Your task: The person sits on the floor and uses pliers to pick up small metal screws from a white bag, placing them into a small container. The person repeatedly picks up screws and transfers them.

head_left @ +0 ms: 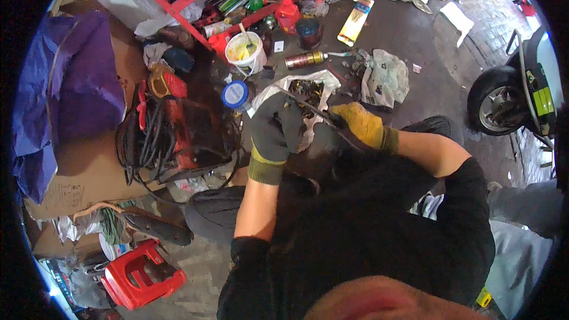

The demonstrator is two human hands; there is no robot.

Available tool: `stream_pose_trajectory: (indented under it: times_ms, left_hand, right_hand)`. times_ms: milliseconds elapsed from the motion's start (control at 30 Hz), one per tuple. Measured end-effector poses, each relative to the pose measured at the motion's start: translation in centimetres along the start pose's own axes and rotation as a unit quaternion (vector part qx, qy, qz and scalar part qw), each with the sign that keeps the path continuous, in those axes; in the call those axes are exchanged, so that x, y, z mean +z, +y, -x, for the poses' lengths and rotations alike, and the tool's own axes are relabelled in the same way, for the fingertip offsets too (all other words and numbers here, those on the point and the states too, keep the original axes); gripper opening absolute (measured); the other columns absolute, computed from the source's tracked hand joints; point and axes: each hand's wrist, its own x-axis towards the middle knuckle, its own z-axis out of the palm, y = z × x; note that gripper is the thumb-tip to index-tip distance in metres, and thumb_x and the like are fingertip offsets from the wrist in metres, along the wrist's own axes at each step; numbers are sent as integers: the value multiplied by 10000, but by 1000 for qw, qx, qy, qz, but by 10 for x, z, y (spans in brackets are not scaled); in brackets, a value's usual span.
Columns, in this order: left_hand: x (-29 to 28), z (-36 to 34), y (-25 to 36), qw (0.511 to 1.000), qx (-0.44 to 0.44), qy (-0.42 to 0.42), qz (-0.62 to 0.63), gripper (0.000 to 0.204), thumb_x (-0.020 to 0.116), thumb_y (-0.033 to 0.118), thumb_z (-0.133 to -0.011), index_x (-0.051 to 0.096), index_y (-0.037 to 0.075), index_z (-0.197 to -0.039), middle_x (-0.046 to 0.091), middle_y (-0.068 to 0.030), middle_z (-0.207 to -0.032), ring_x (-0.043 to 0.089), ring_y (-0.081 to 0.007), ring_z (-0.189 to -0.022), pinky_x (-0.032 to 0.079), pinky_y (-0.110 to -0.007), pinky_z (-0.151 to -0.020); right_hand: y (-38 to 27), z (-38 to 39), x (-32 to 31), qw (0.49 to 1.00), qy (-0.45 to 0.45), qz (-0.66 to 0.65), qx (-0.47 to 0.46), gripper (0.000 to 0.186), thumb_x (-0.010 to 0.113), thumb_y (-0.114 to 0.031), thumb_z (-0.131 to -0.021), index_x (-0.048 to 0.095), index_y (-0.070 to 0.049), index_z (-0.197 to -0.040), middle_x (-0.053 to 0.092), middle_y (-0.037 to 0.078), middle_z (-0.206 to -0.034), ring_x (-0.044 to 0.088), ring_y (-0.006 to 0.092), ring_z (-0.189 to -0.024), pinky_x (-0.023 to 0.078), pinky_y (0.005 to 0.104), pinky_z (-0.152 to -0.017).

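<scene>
Yellow fabric covers the right hand (363, 125), which appears closed around the thicker, lower end of a thin dark bar (308, 104) at the centre of the frame, sloping up to the left across the mouth of an open white sack (329, 79). The left hand (275, 125), in dark grey with a yellow cuff (265, 169), sits against or just beside the bar's upper end; its fingers are hidden, so whether they are clamped on it cannot be told. The hands are apart, probably to steady the bar along its length, while the sack seems set beneath to keep its jumble of small scraps (303, 90) within easy reach. At upper centre, a white bucket (252, 66) holds yellow paste (238, 54) and a pale-handled tool (243, 31), perhaps a brush, left leaning out presumably for a ready grasp. A blue-lidded jar (236, 93) stands near the sack's left side, and a spray can (303, 60) lies beyond it. At left, black cable (141, 145) hangs in loose loops, likely gathered against tangling; a red plastic stool (133, 281) occupies the lower left, a scooter wheel (496, 104) the right.
</scene>
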Motion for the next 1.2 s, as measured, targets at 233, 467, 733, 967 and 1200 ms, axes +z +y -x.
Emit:
stream_pose_trajectory:
  times_ms: [233,467,733,967,1200]
  left_hand:
    - [3,-11,-24,992,-2,127,-22,360,478,417,-1053,615,84,-1059,631,-38,-828,625,-154,-764,523,-301,-732]
    - [-15,-19,-40,960,19,272,-63,508,469,566,-1026,612,79,-1045,628,-42,-806,620,-171,-724,513,-319,-683]
    - [12,-33,-37,975,23,197,-99,370,485,391,-1048,648,73,-955,569,-2,-658,525,-116,-494,453,-246,-481]
    - [-1,-22,-29,949,34,55,-308,209,530,245,-963,655,86,-911,532,19,-577,446,-75,-407,347,-215,-398]
    - [-2,-11,-29,959,8,97,-265,240,569,294,-1004,668,87,-936,567,41,-654,496,-70,-523,366,-249,-478]
  right_hand:
    - [-10,-7,6,994,66,-82,-2,271,682,-198,-822,653,-56,-1051,663,201,-907,645,409,-878,503,475,-758]
    - [-7,-13,31,999,44,-12,25,308,619,-311,-898,656,-104,-1123,687,189,-954,655,425,-915,505,515,-759]
    - [8,-13,19,999,33,-18,25,341,642,-285,-878,608,-45,-1118,671,210,-1031,664,406,-912,515,491,-777]
    - [12,-19,-2,984,47,164,-44,327,647,-210,-827,587,-16,-1084,656,205,-1041,671,395,-934,529,482,-782]
    - [13,-9,5,967,187,128,-117,505,733,-372,-813,578,-10,-1128,659,230,-1005,668,408,-927,539,483,-781]
